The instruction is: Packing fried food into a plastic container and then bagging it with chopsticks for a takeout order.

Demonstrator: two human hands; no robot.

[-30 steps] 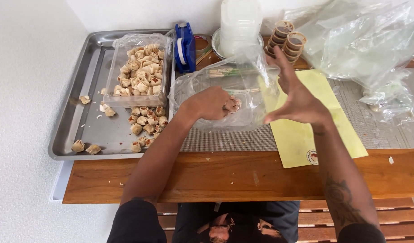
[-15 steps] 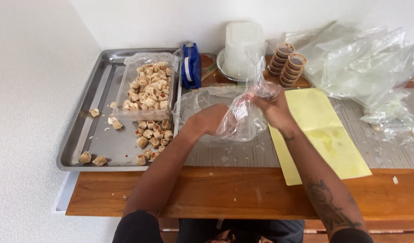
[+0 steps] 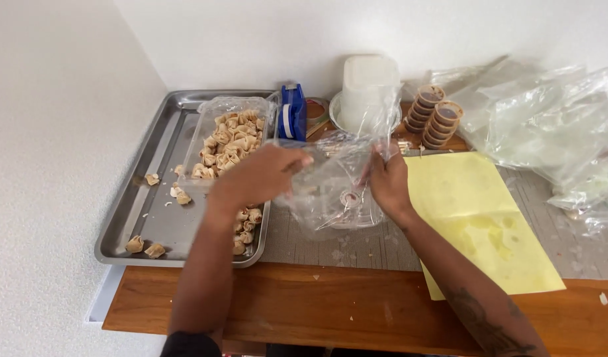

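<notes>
A crinkled, see-through plastic bag (image 3: 334, 188) is held above the grey woven mat (image 3: 357, 248), between the steel tray and the yellow sheet. The left hand (image 3: 258, 177) is clamped on the bag's left edge, and the right hand (image 3: 388, 182) pinches its right edge, the two hands apart with the film stretched between them. Just left, a shiny rectangular metal tray (image 3: 152, 225) carries a clear plastic tub (image 3: 231, 135) of small folded, tan pastry pieces, with more loose on the tray. A smooth pale yellow paper sheet (image 3: 479, 221) lies flat at the right.
</notes>
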